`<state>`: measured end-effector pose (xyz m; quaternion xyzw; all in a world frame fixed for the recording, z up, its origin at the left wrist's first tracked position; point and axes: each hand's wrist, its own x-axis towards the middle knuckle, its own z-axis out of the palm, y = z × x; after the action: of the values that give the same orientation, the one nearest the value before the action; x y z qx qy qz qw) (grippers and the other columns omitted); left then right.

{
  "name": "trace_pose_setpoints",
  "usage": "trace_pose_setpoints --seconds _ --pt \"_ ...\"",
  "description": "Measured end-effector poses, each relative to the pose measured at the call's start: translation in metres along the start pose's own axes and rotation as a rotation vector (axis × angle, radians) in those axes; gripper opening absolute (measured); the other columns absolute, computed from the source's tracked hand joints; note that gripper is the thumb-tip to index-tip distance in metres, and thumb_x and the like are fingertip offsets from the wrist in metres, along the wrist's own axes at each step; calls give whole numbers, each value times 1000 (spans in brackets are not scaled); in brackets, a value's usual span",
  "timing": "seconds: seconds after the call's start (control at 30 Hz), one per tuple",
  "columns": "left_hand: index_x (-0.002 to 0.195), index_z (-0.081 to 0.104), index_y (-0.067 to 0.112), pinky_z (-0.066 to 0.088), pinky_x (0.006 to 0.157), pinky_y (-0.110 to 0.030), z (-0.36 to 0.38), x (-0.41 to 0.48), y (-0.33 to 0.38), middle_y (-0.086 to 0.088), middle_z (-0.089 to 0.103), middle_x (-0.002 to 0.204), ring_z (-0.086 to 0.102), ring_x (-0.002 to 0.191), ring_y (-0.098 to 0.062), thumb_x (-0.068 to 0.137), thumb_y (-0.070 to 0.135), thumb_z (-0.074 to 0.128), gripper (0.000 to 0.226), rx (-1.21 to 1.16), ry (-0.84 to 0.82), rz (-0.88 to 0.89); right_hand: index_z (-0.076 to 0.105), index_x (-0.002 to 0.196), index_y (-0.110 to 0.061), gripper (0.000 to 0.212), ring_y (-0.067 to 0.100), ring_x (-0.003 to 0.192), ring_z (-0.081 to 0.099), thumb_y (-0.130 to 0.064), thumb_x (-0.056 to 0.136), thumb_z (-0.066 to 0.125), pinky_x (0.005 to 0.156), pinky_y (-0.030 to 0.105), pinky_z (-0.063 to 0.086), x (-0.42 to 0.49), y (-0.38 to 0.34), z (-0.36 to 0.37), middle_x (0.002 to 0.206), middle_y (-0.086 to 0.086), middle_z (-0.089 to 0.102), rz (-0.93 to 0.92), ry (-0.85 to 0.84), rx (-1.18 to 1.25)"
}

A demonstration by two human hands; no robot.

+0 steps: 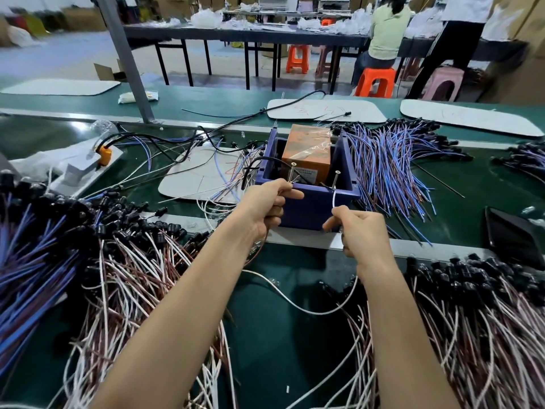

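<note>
Rt hand (359,231) grips the white wire (334,200), run taut up to the rt screw (336,180) of the blue jig box (306,215) at bench edge; L hand (265,208) pinches a thin wire end (292,182) by the L screw (292,172): keep tension even, pull w/o jerking

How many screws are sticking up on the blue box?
2. One screw stands on the blue box's near rim by the left hand; the other screw stands further right, above the right hand, white wire beside it. More may hide inside.
</note>
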<state>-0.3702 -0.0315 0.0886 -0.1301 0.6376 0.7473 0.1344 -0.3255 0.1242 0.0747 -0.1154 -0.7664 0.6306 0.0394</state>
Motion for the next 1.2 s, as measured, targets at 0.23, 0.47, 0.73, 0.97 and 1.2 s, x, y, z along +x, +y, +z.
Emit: trace_pose_setpoints --seconds 0.23,0.47,0.73,0.97,1.2 --pt "77 70 7 11 34 -17 0 -2 1 11 26 39 16 33 -5 96 23 50 32 30 22 4 64 49 -16 42 5 30 33 -22 90 54 49 24 24 -1 0 1 30 -10 33 0 -8 -19" --pt "76 71 8 12 33 -17 2 -4 2 10 23 42 15 34 -6 95 22 51 31 42 45 12 64 48 -16 44 6 30 30 -22 90 55 49 24 24 0 1 3 32 -10 30 -10 -5 -7" --pt "79 71 8 13 34 -17 3 -9 2 10 26 43 16 35 -5 96 23 50 30 48 33 23 63 47 -16 45 6 29 30 -22 91 55 49 25 24 0 1 4 32 -10 30 -19 -3 6" --pt "82 73 14 37 60 -21 10 -44 21 8 54 58 44 59 -8 94 14 43 32 152 -156 164 68 60 -14 34 6 38 23 -16 92 56 38 17 21 1 -9 -6 42 -10 27 -64 -97 345" --pt "84 72 15 38 71 -9 5 -99 14 19 68 69 56 65 13 91 -3 41 36 473 -255 311 66 71 -10 26 5 37 35 -21 91 54 38 20 28 5 -10 -7 38 -8 39 136 -36 520"
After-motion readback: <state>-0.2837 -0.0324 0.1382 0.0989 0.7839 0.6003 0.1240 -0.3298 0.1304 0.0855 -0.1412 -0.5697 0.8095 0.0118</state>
